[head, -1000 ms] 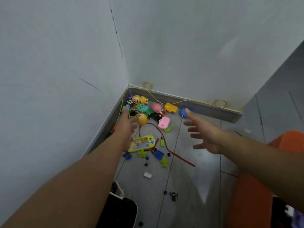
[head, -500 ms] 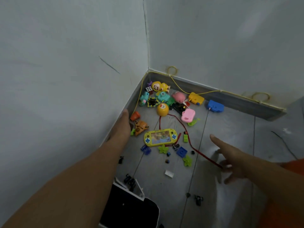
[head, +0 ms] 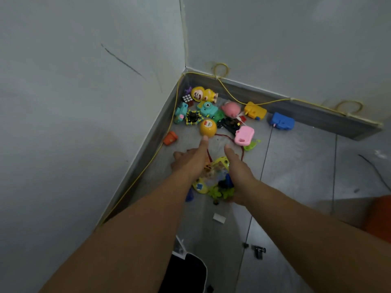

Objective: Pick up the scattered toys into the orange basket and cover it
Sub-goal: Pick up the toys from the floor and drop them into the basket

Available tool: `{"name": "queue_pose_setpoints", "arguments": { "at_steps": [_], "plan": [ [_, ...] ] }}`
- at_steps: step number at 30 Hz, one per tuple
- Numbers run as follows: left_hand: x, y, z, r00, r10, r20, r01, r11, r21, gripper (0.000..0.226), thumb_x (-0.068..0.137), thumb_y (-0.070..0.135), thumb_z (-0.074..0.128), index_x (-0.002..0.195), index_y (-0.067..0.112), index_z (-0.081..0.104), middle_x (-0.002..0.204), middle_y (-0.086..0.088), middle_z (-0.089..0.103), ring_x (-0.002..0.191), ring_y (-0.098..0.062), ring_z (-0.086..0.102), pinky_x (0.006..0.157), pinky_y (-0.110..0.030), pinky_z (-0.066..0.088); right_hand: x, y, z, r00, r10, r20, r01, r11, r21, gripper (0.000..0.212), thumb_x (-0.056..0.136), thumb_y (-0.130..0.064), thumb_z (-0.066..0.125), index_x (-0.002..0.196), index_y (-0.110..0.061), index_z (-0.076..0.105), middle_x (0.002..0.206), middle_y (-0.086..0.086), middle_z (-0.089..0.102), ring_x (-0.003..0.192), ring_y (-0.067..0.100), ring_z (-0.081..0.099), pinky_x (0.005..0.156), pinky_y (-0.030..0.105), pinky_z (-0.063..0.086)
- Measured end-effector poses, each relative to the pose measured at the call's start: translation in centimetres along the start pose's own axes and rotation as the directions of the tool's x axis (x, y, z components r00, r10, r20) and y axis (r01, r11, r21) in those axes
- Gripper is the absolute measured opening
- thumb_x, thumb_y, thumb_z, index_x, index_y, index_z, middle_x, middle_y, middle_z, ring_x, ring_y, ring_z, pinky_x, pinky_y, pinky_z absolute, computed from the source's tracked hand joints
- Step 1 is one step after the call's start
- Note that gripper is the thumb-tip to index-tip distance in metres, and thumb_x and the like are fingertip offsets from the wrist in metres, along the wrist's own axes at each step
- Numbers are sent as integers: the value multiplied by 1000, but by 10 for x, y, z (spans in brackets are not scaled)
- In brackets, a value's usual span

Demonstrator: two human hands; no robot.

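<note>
Scattered toys lie in a floor corner. My left hand and my right hand reach down side by side over a yellow handheld game toy, fingers stretched forward. The game toy shows between the hands, with green star pieces under my right palm. My left index fingertip almost touches a yellow ball. A pink toy lies just beyond my right fingers. An edge of the orange basket shows at the far right. No lid is visible.
Near the corner lie a teal camera toy, pink pig, yellow doll, yellow car, blue toy and orange piece. A yellow cable follows the baseboard. A black object sits below.
Both hands have closed in from the sides onto the yellow game toy and the small pieces near it. The view has tilted down and nearer to the toys.
</note>
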State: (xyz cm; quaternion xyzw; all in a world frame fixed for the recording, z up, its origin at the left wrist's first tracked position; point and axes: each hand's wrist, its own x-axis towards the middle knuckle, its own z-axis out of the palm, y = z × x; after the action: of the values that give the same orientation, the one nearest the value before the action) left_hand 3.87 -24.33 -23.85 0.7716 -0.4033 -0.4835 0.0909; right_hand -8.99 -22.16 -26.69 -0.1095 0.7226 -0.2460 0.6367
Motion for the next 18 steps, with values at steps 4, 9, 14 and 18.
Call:
{"name": "queue_pose_setpoints", "arguments": {
  "at_steps": [4,9,14,18],
  "plan": [
    [6,-7,9,995,-90,54,98,982,-164,109,77,96,26,142,13,54,153,-15,38,136,-36,45,112,-53,39,43,9,4,998,-33,-46,32,999,-9,159,15,-106,55,155,-33,33,156,7,44,136,38,48,106,60,43],
    [88,-62,58,961,-150,232,240,870,-431,134,27,113,39,129,31,67,135,-7,65,115,-34,66,102,-56,48,16,7,6,994,-103,24,102,994,23,116,46,-99,60,133,-23,63,125,9,71,103,31,71,84,51,60],
    [11,-28,27,965,-124,230,220,861,-458,93,74,95,31,122,26,70,120,-9,71,110,-32,68,97,-53,54,0,14,6,990,-131,46,127,989,75,96,60,-84,64,133,-22,61,122,10,69,100,32,71,57,44,61],
    [-1,-33,28,962,-101,252,214,852,-477,52,97,60,39,116,23,71,108,-13,74,94,-36,72,70,-50,62,-1,24,0,992,-107,61,97,983,155,79,71,-73,66,130,-20,62,116,12,72,97,35,73,63,46,62]
  ]
}}
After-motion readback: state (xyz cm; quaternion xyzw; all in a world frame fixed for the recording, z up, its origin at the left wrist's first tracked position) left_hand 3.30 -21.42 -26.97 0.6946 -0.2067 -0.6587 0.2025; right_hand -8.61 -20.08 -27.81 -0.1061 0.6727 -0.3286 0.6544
